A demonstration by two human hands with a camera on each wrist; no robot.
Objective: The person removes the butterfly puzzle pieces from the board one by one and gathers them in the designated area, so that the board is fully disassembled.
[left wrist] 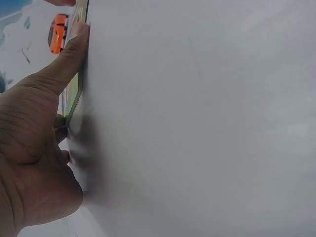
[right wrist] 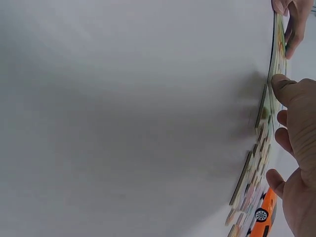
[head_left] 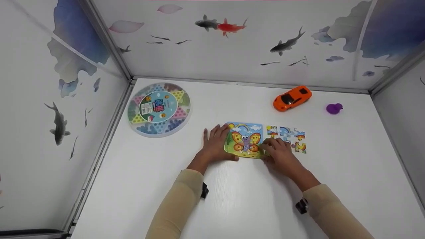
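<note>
A butterfly puzzle board lies on the white table, its bright picture facing up. My left hand lies along the board's left side, fingers spread, with the straight thumb against its near edge. At the board's right edge is my right hand, its fingers bent. The right thumb touches the board's near right corner; whether those fingertips pinch a piece is hidden. Loose puzzle pieces lie in rows just right of the board, partly under the right hand.
A round Chinese checkers set lies at the far left. Toward the back right stand an orange toy car and a small purple duck. Printed panels wall the table at the back and both sides.
</note>
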